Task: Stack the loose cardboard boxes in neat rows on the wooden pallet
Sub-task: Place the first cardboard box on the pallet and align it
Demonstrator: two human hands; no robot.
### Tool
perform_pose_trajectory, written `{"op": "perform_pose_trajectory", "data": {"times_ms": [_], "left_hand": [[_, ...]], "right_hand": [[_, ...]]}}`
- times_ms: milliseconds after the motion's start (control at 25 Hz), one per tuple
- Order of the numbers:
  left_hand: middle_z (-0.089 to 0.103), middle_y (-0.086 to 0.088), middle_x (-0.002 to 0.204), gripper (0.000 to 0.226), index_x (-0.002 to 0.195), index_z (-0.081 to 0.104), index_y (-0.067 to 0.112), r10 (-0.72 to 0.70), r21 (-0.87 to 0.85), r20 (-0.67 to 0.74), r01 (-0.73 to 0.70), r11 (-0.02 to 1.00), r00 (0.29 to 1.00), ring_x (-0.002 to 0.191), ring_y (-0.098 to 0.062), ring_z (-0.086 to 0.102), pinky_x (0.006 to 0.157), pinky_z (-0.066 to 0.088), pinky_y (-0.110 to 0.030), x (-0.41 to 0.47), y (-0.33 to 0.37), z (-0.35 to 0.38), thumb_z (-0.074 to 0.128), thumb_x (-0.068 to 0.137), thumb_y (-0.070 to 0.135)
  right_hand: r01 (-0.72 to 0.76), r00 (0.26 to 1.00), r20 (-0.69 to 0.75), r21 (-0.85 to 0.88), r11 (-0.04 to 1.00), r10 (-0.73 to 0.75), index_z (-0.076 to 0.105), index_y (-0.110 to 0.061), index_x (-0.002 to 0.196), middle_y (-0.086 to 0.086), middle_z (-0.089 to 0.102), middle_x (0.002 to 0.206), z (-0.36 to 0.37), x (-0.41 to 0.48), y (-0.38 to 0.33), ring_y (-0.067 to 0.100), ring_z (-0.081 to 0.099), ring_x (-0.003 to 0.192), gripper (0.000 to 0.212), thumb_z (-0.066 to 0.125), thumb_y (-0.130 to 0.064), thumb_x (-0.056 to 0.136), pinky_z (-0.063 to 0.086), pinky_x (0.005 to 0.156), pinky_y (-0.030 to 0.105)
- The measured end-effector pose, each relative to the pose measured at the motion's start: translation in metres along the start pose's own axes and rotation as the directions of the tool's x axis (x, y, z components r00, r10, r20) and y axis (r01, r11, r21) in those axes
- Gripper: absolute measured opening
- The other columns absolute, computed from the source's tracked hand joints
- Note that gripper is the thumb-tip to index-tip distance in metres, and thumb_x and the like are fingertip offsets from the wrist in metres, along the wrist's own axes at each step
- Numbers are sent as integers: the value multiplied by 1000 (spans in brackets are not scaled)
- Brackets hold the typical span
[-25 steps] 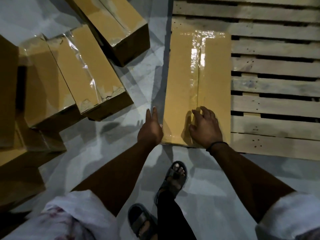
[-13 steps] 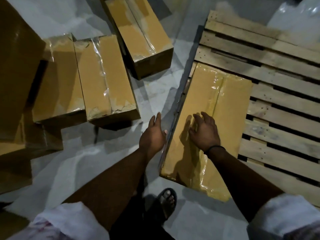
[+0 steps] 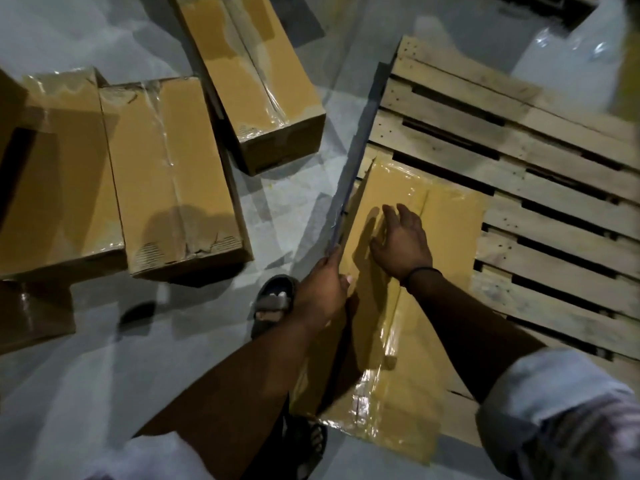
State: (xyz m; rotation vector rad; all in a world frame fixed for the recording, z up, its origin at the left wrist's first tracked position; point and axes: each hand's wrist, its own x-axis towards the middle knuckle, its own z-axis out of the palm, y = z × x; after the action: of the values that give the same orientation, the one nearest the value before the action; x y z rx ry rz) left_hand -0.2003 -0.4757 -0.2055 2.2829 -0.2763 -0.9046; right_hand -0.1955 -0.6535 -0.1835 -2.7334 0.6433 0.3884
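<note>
A long taped cardboard box (image 3: pixel 446 237) lies flat on the near left corner of the wooden pallet (image 3: pixel 519 140), its near end reaching past the pallet's front edge. My right hand (image 3: pixel 401 240) rests on the box's top with fingers spread. My left hand (image 3: pixel 322 292) presses against the box's left side, fingers straight along it and the thumb over the top edge. Three loose boxes of the same kind lie on the floor to the left: one (image 3: pixel 173 174) nearest, one (image 3: pixel 62 174) beside it, one (image 3: pixel 256 74) farther back.
More boxes sit at the far left edge (image 3: pixel 31 313). My sandalled foot (image 3: pixel 273 299) stands on the grey floor just left of the pallet. A white plastic sheet (image 3: pixel 571 46) lies beyond the pallet's far corner. The pallet's slats to the right are bare.
My left hand has come against the box's left side, thumb now over the top edge. The right hand stays on top. The view has swung, and the box lies closer to me.
</note>
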Motion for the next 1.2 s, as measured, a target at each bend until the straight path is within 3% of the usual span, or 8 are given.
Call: {"op": "perform_pose_trajectory", "data": {"times_ms": [200,360,480,600,760,1200], "left_hand": [[42,-9,155,68,158,26,31,-1,-29,29,2,1000,1000,134,-33,48,108,44,-47,16,14,-5,59,99,29],[51,-16,140,68,152,35,28,26,-1,87,-26,1000,996,124,-35,54,105,46,-45,36,8,-13,65,91,15],[50,-19,138,67,154,30,25,41,51,155,-50,997,987,120,-37,55,101,46,-42,40,7,-16,57,95,11],[54,-24,131,49,150,34,18,83,50,174,-93,994,981,112,-42,58,93,47,-44,41,4,-12,44,102,21],[54,-22,132,45,151,34,24,45,54,163,-55,997,986,114,-41,58,95,48,-43,43,-5,-10,36,107,32],[48,-17,149,63,158,29,16,152,98,127,-164,982,980,129,-37,52,105,47,-46,42,-12,-8,49,98,11]], "right_hand": [[-32,997,64,-59,998,36,21,-18,159,15,16,166,-15,51,-6,37,15,152,82,63,-41,92,21,123,47],[-17,996,83,-69,997,23,16,-19,160,15,10,168,-19,85,-14,36,10,154,89,65,-46,91,18,125,46],[-20,996,91,-51,999,24,13,-20,161,14,7,169,-19,105,-16,35,7,155,94,67,-48,89,17,125,47],[-30,994,103,-50,998,35,13,-21,161,13,7,169,-16,118,-15,35,4,155,94,65,-53,89,12,126,47],[-18,998,59,-15,1000,19,21,-19,159,15,17,166,-14,120,-21,36,11,153,87,66,-44,89,18,125,47],[-14,1000,20,-13,1000,14,39,-15,148,17,39,146,-20,122,-27,38,38,135,70,66,-32,85,39,111,46]]}}
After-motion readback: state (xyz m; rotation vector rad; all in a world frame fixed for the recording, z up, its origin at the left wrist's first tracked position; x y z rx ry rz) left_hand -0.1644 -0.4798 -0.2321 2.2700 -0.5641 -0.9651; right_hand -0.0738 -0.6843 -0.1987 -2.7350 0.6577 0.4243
